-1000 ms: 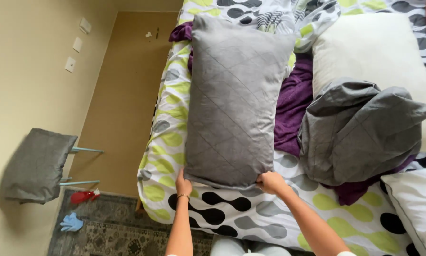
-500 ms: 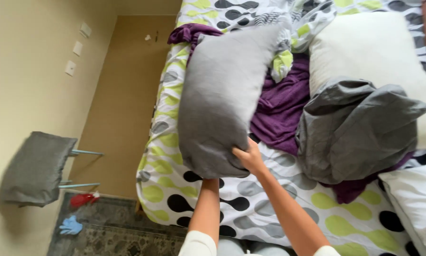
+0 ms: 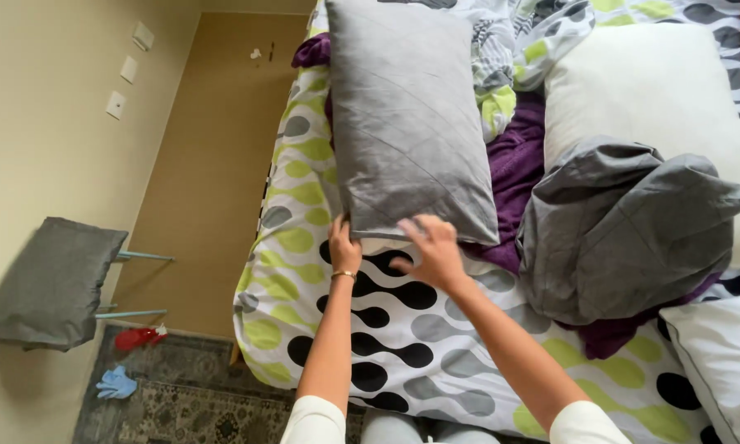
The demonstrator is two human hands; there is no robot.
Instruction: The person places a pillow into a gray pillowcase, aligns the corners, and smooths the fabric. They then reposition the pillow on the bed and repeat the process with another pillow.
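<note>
Grey pillow lies lengthwise on the bed, its near short edge toward the person, its far end running out of the top of the view. All places below are taken from this pillow.

Left hand — at the pillow's near left corner, fingers closed on the edge of the fabric, a thin bracelet on the wrist. Right hand — just off the near edge, right of centre, fingers spread and loose, blurred; grip open, holding nothing, fingertips at or just short of the pillow edge, cannot tell which.

Right of the pillow: purple cloth partly tucked under its long edge, then a crumpled grey case, then a big white pillow behind that. Another white pillow sits at the near right.

Under and near of the pillow: bedcover with green, grey and black blobs, flat and free of things between the hands and the bed's near edge.

Left of the pillow: bed edge drops to a bare tan floor strip along the wall. Three small pale square wall plates up the wall. Farther near-left, a chair draped in grey, a patterned rug, a red item and a blue cloth on it.
</note>
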